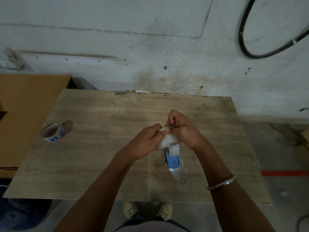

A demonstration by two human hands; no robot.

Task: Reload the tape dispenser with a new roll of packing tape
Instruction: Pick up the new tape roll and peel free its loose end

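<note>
Nearest the body, a blue tape dispenser (172,159) is seen lying on the counter (103,164), its long axis running roughly away from the person, with crumpled clear film (177,173) just beside its near end. Directly above and touching its far end, a new roll of packing tape (168,141) is held between both hands, its clear band facing the camera. The left hand (147,139) is curled round the roll's left side, and the right hand (181,127) is closed on the upper right, thumb and fingers pinched at what appears to be the tape's free end. The hands are brought together, knuckles nearly touching, over the middle of the counter, slightly right of centre.

The coming move is judged to turn on this: the dispenser lies straight below and towards the body from the roll, so the roll need only be lowered and drawn back a little along the dispenser's axis. The right hand is slightly nearer the dispenser. Whether the roll is already seated on the spindle cannot be told.

Open counter is left on every side. Well apart to the left, near the counter's left edge, a spent roll core (52,132) lies on its side. Beyond it cardboard (30,104) is seen, and the far edge meets a stained wall (150,47).
</note>
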